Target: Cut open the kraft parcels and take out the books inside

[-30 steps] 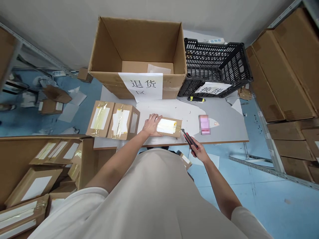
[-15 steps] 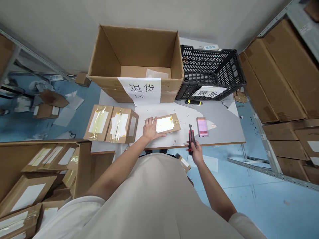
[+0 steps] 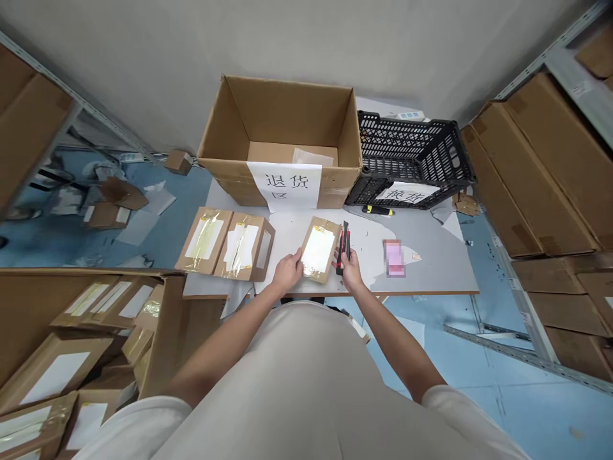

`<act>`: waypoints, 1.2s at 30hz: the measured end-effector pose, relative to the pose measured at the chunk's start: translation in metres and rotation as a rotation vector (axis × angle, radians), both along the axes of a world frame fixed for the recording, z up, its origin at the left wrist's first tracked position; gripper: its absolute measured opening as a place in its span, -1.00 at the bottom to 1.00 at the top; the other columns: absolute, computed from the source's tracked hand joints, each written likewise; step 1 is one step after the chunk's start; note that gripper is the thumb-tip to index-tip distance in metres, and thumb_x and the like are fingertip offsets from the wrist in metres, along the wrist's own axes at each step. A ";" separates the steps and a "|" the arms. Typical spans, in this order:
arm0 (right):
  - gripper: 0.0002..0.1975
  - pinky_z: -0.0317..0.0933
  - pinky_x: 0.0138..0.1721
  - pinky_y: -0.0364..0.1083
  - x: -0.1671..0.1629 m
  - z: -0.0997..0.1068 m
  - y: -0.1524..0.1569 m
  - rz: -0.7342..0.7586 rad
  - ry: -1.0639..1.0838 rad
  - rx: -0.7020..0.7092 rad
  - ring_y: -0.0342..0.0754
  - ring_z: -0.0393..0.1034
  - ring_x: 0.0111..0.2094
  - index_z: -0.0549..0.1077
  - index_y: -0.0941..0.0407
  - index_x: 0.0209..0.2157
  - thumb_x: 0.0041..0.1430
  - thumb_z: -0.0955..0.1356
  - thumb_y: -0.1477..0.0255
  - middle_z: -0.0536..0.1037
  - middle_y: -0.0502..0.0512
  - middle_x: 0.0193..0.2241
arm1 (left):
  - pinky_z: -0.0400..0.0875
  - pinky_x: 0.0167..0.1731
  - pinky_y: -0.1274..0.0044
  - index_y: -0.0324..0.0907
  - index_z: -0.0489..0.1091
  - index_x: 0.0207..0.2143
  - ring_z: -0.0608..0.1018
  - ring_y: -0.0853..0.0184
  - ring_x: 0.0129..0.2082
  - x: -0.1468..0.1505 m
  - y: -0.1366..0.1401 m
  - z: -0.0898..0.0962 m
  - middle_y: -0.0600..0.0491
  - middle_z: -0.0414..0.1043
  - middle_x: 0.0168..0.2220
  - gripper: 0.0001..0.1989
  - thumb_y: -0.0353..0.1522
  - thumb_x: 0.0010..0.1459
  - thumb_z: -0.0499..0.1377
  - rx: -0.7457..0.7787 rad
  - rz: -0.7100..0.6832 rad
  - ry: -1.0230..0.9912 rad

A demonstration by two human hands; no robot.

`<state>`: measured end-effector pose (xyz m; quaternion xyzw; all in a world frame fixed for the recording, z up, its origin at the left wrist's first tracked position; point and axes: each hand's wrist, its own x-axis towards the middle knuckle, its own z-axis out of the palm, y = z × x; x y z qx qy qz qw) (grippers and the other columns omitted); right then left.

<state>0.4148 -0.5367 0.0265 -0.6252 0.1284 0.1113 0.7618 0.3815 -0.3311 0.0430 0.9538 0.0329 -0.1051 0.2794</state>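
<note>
Two bare hands work at one white-topped table (image 3: 445,278), and between them is one small taped carton (image 3: 320,250) with one white label facing up; it is over the front middle of the tabletop, and whether its underside rests there I cannot tell. The left hand (image 3: 288,271) grips the carton by its left edge, thumb on top. The right hand (image 3: 352,271) is closed around one red-and-black utility knife (image 3: 344,248), its tip pointing away from the body; fingers of that hand reach behind the knife to the carton's right side, but whether they press on it is unclear. Left of the left hand, two larger taped cartons (image 3: 246,248) sit side by side on the table, their tops labelled. Behind stand two containers next to each other: one large open cardboard box (image 3: 230,184) with one pale sheet (image 3: 312,157) inside, and one black plastic crate (image 3: 364,191). Each bears one paper sign with handwritten-looking characters, making two. One yellow-and-black tool (image 3: 378,210) lies before the crate, and one pink, pixelated item (image 3: 394,258) lies right of the knife. At lower left, one big cardboard bin (image 3: 167,326) holds at least six labelled parcels (image 3: 57,374).
</note>
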 end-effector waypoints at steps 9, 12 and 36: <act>-0.62 0.35 -0.20 -0.05 0.004 0.002 -0.004 -0.043 0.037 -0.070 -0.08 0.43 -0.16 0.31 0.04 -0.08 0.11 0.33 0.17 0.50 0.16 -0.07 | 0.44 -0.14 0.38 -0.26 0.04 0.28 0.52 0.30 -0.32 -0.012 0.003 -0.012 -0.12 0.39 -0.02 -0.28 -0.21 0.11 0.13 -0.303 0.138 0.030; -0.63 0.34 -0.39 -0.13 -0.022 0.001 -0.013 -0.118 0.100 -0.138 -0.16 0.41 -0.35 0.29 0.03 -0.11 0.10 0.33 0.16 0.48 0.12 -0.06 | 0.38 0.00 0.32 -0.28 -0.10 0.32 0.47 0.13 -0.01 0.018 0.011 -0.010 -0.25 0.14 0.20 -0.10 -0.21 -0.01 0.22 -0.272 0.127 -0.035; -0.53 0.34 -0.46 -0.13 0.007 0.001 -0.066 -0.068 -0.014 -0.252 -0.18 0.41 -0.46 0.31 0.06 -0.01 0.09 0.34 0.14 0.51 0.12 -0.17 | -0.12 0.23 0.15 -0.27 -0.09 0.30 -0.12 -0.06 0.34 0.036 0.008 0.008 -0.25 -0.19 0.35 -0.18 -0.16 0.05 0.11 0.189 -0.200 -0.217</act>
